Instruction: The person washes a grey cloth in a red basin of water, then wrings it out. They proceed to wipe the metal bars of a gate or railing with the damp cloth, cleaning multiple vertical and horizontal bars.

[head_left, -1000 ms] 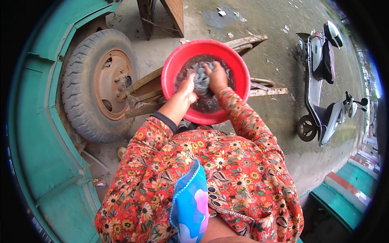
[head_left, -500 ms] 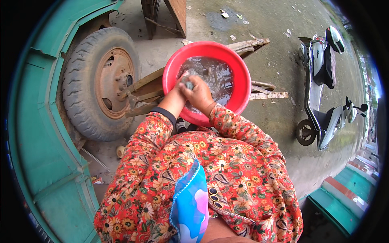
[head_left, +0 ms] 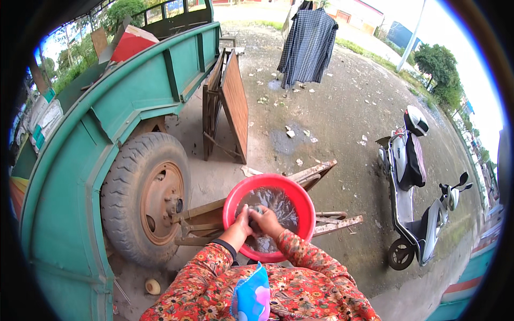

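Note:
Both hands are over the murky water (head_left: pixel 284 206) in a red plastic basin (head_left: pixel 308 208), close together near its left side. My left hand (head_left: pixel 241 220) is closed against a small wet grey wad, which looks like cloth. Around the same wad (head_left: pixel 258 209) curl the fingers of my right hand (head_left: pixel 269 222). Most of the wad is hidden between the hands, so its exact kind does not show. The basin rests on a folding metal-and-wood frame (head_left: pixel 201 209).
To my left stands a green truck bed (head_left: pixel 69 198) with a large tyre (head_left: pixel 120 203). A folded wooden table (head_left: pixel 235 109) leans beyond the basin. Farther off hangs a checked shirt (head_left: pixel 309 45). A white scooter (head_left: pixel 401 187) is parked at right.
My view has tilted upward, so the basin and hands sit lower in the picture and the hanging shirt shows. Both hands stay together around the grey wad.

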The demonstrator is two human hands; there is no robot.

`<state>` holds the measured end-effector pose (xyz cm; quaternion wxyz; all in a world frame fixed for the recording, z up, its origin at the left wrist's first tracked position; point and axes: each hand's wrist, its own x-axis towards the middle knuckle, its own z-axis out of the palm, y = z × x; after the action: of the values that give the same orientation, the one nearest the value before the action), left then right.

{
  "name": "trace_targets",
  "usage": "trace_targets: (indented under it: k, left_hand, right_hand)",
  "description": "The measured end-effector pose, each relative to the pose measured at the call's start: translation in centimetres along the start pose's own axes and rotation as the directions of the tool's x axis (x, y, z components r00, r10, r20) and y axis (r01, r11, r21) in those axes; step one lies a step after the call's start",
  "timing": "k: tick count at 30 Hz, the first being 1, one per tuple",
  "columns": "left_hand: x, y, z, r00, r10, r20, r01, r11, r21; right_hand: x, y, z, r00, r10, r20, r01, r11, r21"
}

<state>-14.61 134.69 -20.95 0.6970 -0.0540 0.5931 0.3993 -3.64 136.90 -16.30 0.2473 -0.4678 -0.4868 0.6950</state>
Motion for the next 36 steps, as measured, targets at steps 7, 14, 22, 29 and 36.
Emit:
trace_targets:
  k: [7,14,22,29,36]
  left_hand:
    - [-0.3,-0.1,1.4,0.984,0.109,0.143,-0.070,0.964,-0.256]
    - [-0.9,-0.3,-1.5,0.968,0.196,0.157,-0.194,0.981,-0.030]
    - [-3.9,0.2,-0.2,0.906,0.351,0.235,-0.333,0.936,-0.113]
    - [-0.8,-0.8,0.1,0.933,0.248,0.259,-0.140,0.917,-0.372]
    - [-1.5,-0.4,-0.7,0.999,0.034,0.012,-0.033,0.998,-0.053]
  right_hand:
    - [0.4,-2.4,-2.2,0.882,-0.405,-0.241,0.229,0.815,-0.533]
    - [4.6,0.5,-8.0,0.896,-0.221,-0.385,-0.130,0.699,-0.704]
    - [-3.7,-0.8,1.8,0.811,-0.586,-0.012,0.558,0.778,-0.290]
    - [0.3,-1.7,-2.9,0.869,-0.429,-0.246,0.305,0.856,-0.417]
    - [4.3,1.3,-8.6,0.890,-0.277,-0.362,-0.022,0.767,-0.641]
